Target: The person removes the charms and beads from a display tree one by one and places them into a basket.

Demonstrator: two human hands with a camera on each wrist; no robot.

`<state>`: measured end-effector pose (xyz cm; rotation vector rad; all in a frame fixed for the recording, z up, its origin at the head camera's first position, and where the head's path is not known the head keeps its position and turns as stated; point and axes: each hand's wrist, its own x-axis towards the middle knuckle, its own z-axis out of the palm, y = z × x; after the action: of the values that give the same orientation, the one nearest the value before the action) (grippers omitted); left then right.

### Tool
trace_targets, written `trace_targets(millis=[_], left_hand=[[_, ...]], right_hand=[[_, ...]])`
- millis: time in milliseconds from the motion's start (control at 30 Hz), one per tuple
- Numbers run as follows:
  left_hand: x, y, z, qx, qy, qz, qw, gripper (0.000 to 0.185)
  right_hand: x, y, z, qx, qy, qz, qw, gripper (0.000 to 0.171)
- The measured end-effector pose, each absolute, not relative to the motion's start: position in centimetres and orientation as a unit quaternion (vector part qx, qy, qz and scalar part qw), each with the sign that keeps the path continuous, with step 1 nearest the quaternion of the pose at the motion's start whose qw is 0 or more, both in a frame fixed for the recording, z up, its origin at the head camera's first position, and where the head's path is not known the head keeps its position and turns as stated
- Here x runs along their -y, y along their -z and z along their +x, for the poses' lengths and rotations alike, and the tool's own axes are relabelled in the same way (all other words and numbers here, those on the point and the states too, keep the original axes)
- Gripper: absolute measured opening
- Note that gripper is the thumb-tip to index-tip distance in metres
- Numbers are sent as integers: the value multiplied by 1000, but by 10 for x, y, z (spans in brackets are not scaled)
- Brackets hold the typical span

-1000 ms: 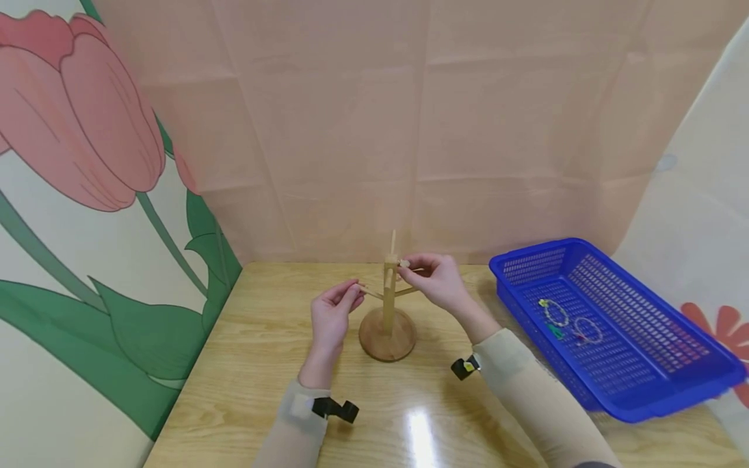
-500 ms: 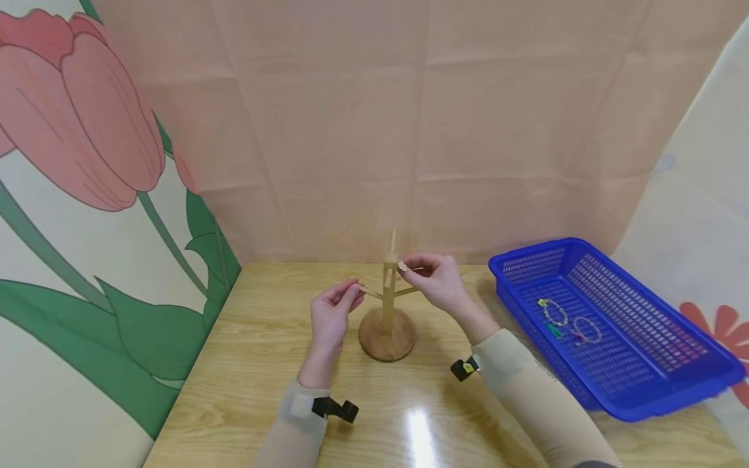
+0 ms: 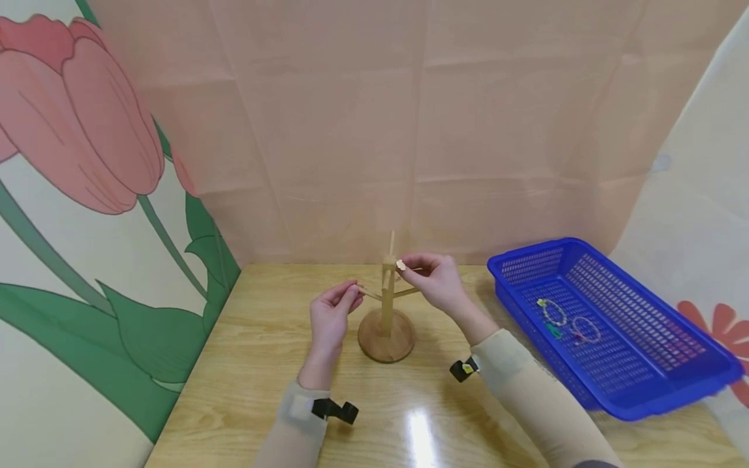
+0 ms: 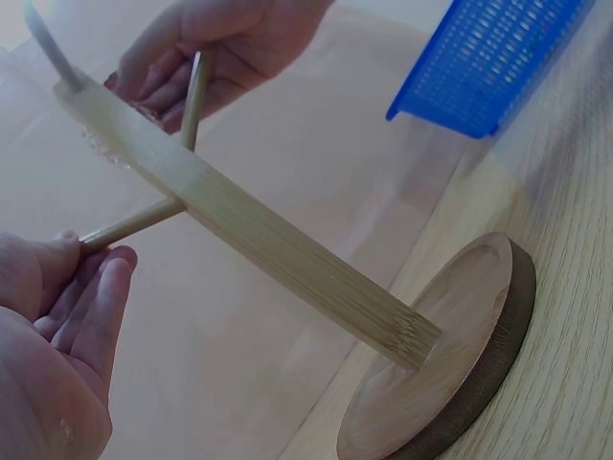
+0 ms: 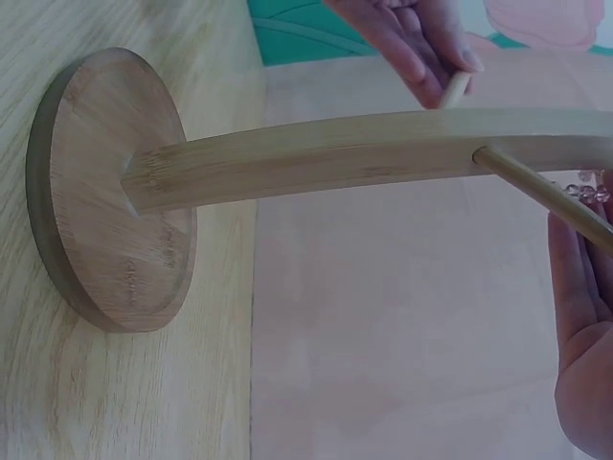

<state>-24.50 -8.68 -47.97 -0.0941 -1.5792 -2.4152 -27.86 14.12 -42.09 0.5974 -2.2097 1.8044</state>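
A wooden stand (image 3: 388, 305) with a round base and several thin pegs stands upright on the table. My left hand (image 3: 330, 312) pinches the tip of its lower left peg (image 4: 134, 223) between thumb and fingers. At the upper right of the post, my right hand (image 3: 433, 279) holds a bracelet of clear, pinkish beads (image 5: 586, 193), with a small pale piece (image 3: 400, 265) showing at the fingertips. Some of the beads (image 4: 103, 149) show beside the post in the left wrist view. The fingers and post hide much of the bracelet, so I cannot tell whether it hangs on a peg.
A blue plastic basket (image 3: 620, 409) stands to the right on the wood-grain table (image 3: 251, 390). Inside lie a bracelet with yellow and green parts (image 3: 552, 312) and a pale beaded bracelet (image 3: 587, 329). A pink cloth (image 3: 328, 130) hangs behind the table.
The pale piece at my right fingertips has turned and shifted slightly left. Both hands and the stand stay almost where they were.
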Motion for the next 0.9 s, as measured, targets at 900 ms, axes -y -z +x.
trace_targets(millis=[900], left_hand=[[87, 482, -246, 548, 826, -29, 127, 23]], right_hand=[[-140, 417, -285, 739, -637, 175, 128, 14]])
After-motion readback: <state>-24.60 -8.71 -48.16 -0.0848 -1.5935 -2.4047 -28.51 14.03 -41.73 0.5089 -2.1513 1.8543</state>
